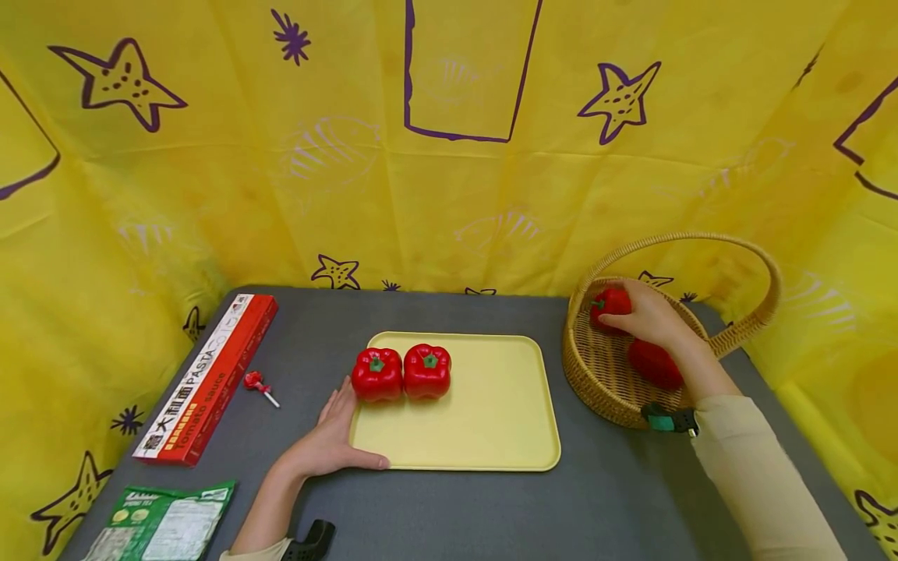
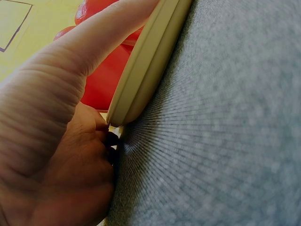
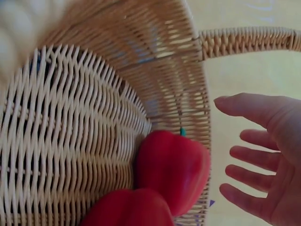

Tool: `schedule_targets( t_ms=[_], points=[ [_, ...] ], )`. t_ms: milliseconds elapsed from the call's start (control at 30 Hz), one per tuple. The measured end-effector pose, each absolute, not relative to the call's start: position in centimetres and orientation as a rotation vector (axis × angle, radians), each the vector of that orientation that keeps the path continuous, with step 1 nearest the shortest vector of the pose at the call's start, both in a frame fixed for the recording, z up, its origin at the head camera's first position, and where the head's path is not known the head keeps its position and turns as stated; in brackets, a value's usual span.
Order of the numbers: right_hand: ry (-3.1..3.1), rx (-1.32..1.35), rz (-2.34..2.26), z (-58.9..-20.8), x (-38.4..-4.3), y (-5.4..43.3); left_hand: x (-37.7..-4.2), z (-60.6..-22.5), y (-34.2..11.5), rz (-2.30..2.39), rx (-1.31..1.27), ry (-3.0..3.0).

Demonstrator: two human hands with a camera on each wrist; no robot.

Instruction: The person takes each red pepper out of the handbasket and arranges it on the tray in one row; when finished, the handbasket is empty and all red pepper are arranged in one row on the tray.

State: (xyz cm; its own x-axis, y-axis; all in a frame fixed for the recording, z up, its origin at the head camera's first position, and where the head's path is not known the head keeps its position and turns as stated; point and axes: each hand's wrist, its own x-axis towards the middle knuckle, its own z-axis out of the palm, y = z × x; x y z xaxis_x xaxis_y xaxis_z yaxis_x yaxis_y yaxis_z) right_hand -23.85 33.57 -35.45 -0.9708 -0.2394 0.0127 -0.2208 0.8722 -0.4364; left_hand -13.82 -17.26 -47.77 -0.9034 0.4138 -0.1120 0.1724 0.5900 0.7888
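Observation:
My left hand rests against the near left corner of a pale yellow tray, thumb along its front edge and fingers along its left side. On the tray two red bell peppers stand side by side, green stems up. At the right, my right hand is over a wicker basket holding two more red bell peppers. In the right wrist view the right hand has its fingers spread and apart from the nearest bell pepper. The other bell pepper is partly cut off there.
A red and white pasta sauce box lies at the table's left edge. Beside it is a red lollipop with a white stick. A green packet lies at the front left. The basket's tall handle arches over it. Yellow cloth hangs behind.

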Motion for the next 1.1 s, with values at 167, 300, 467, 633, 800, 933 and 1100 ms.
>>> schedule_targets(
  t_ms=[167,300,467,633,800,933,1100],
  points=[
    [2.990,-0.351,-0.642,-35.7,-24.6,33.9,-13.8,-47.8,-17.3,1.219,0.483,2.540],
    [2.992,-0.321,-0.617,-35.9,-25.0,34.1,-13.7,-47.9,-17.4,1.227,0.493,2.538],
    [2.986,-0.293,-0.576,-36.2,-25.5,34.3,-13.8,-48.0,-17.4,1.233,0.494,2.539],
    [2.973,-0.284,-0.500,-36.9,-26.3,34.7,-13.8,-48.0,-17.4,1.226,0.493,2.541],
    [2.955,-0.265,-0.475,-37.3,-26.6,35.0,-13.8,-48.0,-17.3,1.223,0.489,2.538],
    [2.958,-0.255,-0.480,-37.5,-26.8,35.0,-13.8,-48.0,-17.3,1.223,0.494,2.542],
    [2.954,-0.238,-0.460,-37.9,-27.1,35.3,-13.8,-47.9,-17.3,1.230,0.502,2.541]
  ],
)
